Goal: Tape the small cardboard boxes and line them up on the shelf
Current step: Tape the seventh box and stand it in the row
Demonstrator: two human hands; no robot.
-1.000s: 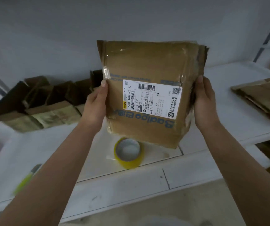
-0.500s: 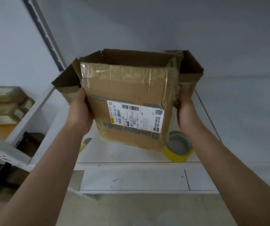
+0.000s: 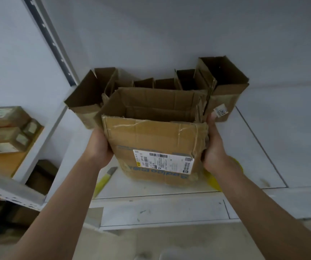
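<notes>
A worn cardboard box (image 3: 151, 139) with a white shipping label stands open-topped over the white shelf (image 3: 263, 147). My left hand (image 3: 99, 145) grips its left side and my right hand (image 3: 213, 147) grips its right side. Just behind it a row of several open cardboard boxes (image 3: 226, 87) lines the back wall. A yellow tape roll (image 3: 211, 180) lies on the shelf, mostly hidden under my right wrist and the box.
A yellow-handled utility knife (image 3: 105, 178) lies on the shelf left of the held box. A neighbouring rack on the left holds several taped parcels (image 3: 2, 136). A grey upright post (image 3: 49, 40) rises at the shelf's left end.
The box has gone from raised in the air down and back toward the row of open boxes. Its open top now faces me, and the view has swung left.
</notes>
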